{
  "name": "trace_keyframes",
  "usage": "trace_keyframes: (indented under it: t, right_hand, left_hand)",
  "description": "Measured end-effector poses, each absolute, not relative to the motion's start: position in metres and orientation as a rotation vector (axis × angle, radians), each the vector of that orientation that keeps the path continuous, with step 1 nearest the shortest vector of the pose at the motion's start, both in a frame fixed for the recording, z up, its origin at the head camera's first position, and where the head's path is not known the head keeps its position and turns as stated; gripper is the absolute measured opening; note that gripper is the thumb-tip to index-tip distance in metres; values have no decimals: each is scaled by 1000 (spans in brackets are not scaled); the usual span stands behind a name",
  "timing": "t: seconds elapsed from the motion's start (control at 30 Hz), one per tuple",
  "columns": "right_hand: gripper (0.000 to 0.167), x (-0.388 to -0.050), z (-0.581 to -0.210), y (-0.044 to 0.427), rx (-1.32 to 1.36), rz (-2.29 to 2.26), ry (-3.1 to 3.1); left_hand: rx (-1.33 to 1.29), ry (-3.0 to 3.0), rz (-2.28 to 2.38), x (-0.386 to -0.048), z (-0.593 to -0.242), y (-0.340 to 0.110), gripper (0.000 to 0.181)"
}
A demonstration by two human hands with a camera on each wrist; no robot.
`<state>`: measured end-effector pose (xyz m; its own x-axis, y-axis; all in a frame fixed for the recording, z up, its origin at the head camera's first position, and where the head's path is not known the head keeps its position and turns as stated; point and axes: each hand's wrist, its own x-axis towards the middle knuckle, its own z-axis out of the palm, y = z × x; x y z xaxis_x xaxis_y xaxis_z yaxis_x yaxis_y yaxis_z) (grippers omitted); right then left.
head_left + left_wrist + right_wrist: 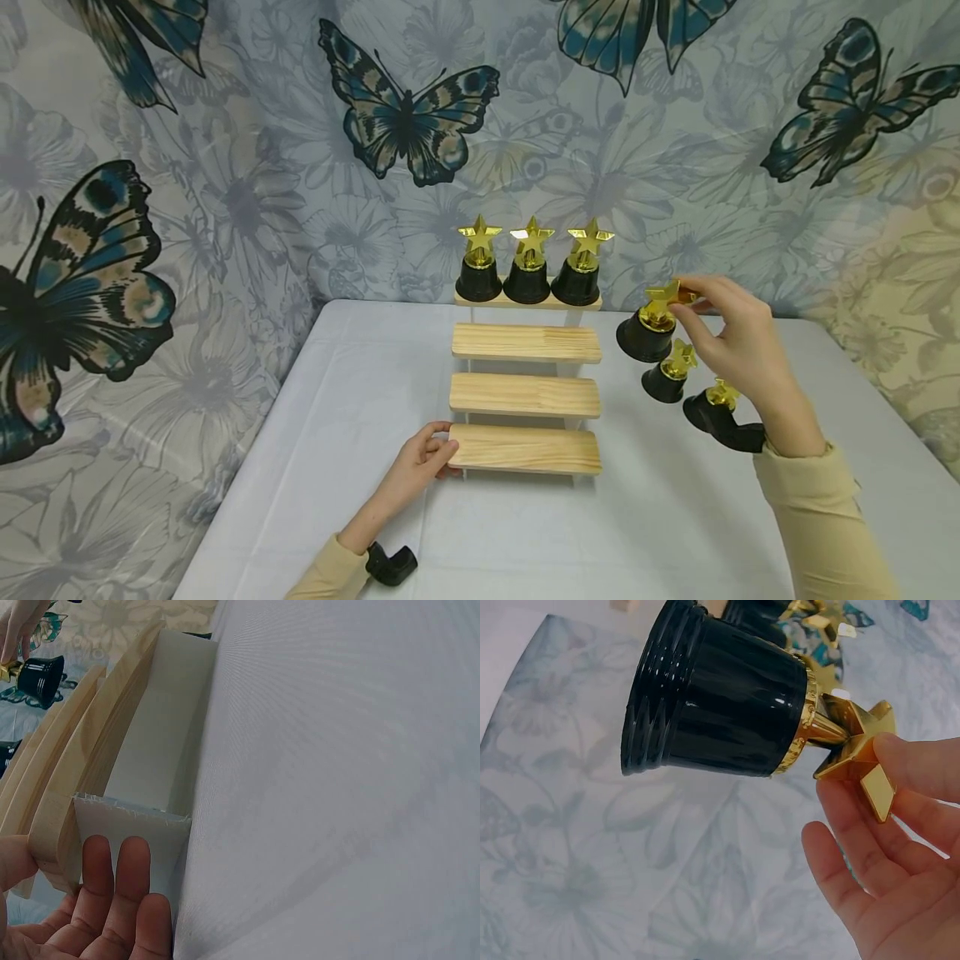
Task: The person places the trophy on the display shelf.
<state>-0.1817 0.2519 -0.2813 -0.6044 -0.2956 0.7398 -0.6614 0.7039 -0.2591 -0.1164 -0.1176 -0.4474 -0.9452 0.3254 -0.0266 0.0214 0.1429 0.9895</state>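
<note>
- Grip of the right hand [738, 337]: narrow, pinching a tilted trophy [645, 336] by its gold star, right of the stepped stand [525, 395].
- Left hand [414, 460]: holding the lowest board [525, 448] at its end.
- Three trophies [527, 285] occupy the top board [536, 304]; two others [664, 382] are on the counter [367, 375].

We see a glossy, plastic-looking trophy base [735, 697] and shiny, metallic star [859, 750]. The front shelf board [525, 448] looks smooth, wooden.
</note>
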Motion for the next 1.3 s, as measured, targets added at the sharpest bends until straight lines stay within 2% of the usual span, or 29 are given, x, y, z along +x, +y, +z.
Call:
trace_keyframes:
  t: [0.47,1.3]
  right_hand:
    - [39,-192,-275,212,914,740,-2184]
    - [32,-212,-280,149,1110,898,-2149]
  left_hand:
    - [341,2150,1911,-117,-447,-117,37]
    - [359,2187,1879,-117,-446,-118,38]
